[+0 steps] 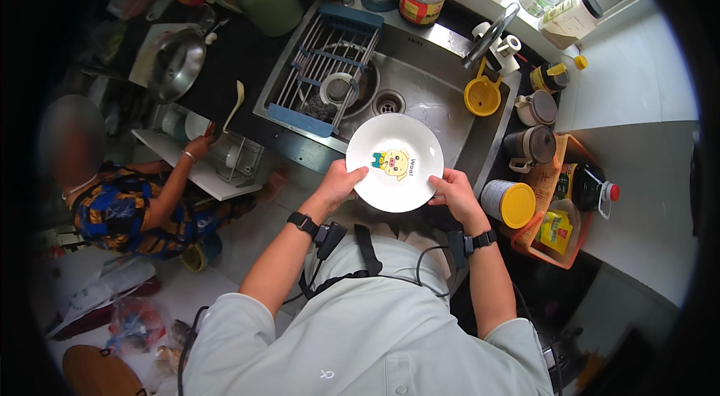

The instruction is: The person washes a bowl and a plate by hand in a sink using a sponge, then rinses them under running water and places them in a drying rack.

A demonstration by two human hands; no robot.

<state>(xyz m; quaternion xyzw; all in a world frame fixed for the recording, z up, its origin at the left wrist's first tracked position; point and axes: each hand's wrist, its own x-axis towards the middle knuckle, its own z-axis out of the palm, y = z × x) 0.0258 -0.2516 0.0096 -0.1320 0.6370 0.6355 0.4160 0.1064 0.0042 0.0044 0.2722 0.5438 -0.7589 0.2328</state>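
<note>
A round white plate (377,137) with a cartoon pig and a printed word faces up, held level between both my hands. My left hand (337,185) grips its left rim, thumb on top. On the lower right rim, my right hand (457,193) has hold with its thumb over the edge. The plate overlaps the near edge of a stainless steel sink (444,72). Inside the sink, the drain (388,102) shows just beyond the plate. A metal rack with blue ends (351,25) spans the sink's left part, with a small white bowl (338,89) at it.
Over the sink's right side are a faucet (490,39) and a yellow ladle-like strainer (482,97). An orange basket (568,148) with bottles stands at right, beside a yellow-lidded can (509,203). At left, another person (129,199) is by an open drawer (197,160); a frying pan (179,67) lies beyond.
</note>
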